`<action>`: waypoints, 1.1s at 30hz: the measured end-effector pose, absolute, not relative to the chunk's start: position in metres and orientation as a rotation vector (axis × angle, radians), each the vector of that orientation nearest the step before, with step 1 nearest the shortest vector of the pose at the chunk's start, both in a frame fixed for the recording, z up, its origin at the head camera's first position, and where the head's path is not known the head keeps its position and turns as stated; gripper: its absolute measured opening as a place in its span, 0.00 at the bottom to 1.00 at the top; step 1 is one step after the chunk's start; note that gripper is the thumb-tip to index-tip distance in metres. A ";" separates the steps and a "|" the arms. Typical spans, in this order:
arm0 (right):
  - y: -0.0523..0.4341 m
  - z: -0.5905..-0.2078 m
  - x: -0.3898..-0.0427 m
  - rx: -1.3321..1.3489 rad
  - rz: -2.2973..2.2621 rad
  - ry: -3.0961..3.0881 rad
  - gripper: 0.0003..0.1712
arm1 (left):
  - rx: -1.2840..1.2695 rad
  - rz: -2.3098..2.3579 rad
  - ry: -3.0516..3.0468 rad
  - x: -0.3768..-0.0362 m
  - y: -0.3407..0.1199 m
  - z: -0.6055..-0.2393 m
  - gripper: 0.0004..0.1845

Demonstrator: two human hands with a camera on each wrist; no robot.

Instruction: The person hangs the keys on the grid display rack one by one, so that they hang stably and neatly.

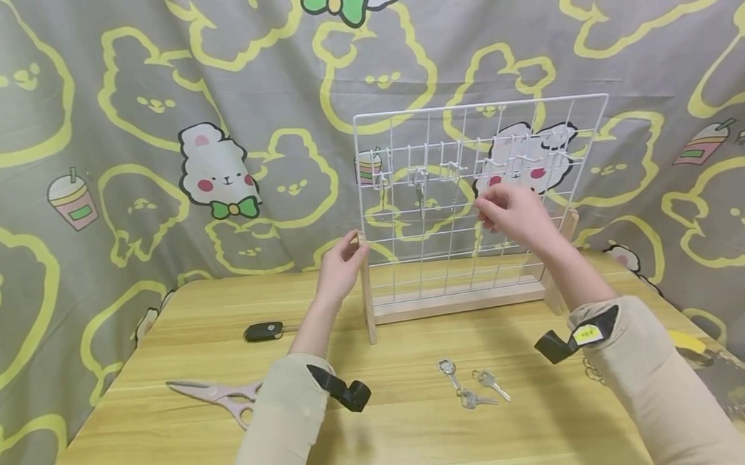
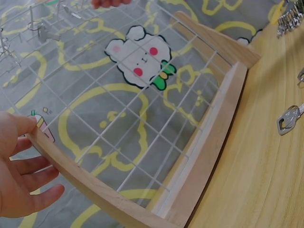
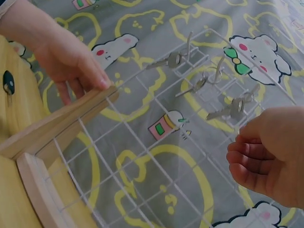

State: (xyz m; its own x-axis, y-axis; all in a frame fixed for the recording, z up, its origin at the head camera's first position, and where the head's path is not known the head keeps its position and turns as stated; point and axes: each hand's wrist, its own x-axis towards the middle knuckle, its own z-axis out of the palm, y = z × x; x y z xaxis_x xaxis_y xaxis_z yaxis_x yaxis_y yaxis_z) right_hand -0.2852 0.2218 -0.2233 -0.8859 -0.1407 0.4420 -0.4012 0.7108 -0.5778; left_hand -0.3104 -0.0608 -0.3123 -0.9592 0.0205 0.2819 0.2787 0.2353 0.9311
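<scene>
Right hand, fingers curled around nothing visible, hovers just right of a key hanging blade-down, while the left hand pinches a wooden post.

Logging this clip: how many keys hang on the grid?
3: left key nearest the left hand, middle key between them, right key nearest the right hand; others may be hidden.

Small, illegible characters are printed on the yellow label of a black wrist mount; a round, unreadable emblem is borne by a black car key.
</scene>
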 end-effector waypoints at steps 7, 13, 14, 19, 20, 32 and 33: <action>0.237 -0.251 -0.273 0.431 1.010 -2.613 0.15 | -0.284 -1.820 -2.297 -0.308 -0.062 -0.311 0.27; 0.246 -0.280 -0.265 0.446 1.052 -2.653 0.13 | -0.282 -1.820 -2.304 -0.308 -0.062 -0.310 0.27; 0.247 -0.285 -0.264 0.453 1.057 -2.653 0.12 | -0.282 -1.819 -2.306 -0.308 -0.062 -0.310 0.27; 0.250 -0.315 -0.259 0.489 1.113 -2.678 0.10 | -0.283 -1.814 -2.317 -0.308 -0.062 -0.309 0.28; 0.250 -0.321 -0.257 0.491 1.131 -2.687 0.10 | -0.284 -1.814 -2.318 -0.308 -0.062 -0.309 0.28; 0.234 -0.374 -0.241 0.635 1.186 -2.788 0.11 | -0.275 -1.818 -2.318 -0.308 -0.062 -0.309 0.28; 0.232 -0.377 -0.240 0.663 1.188 -2.786 0.11 | -0.274 -1.817 -2.320 -0.308 -0.062 -0.309 0.28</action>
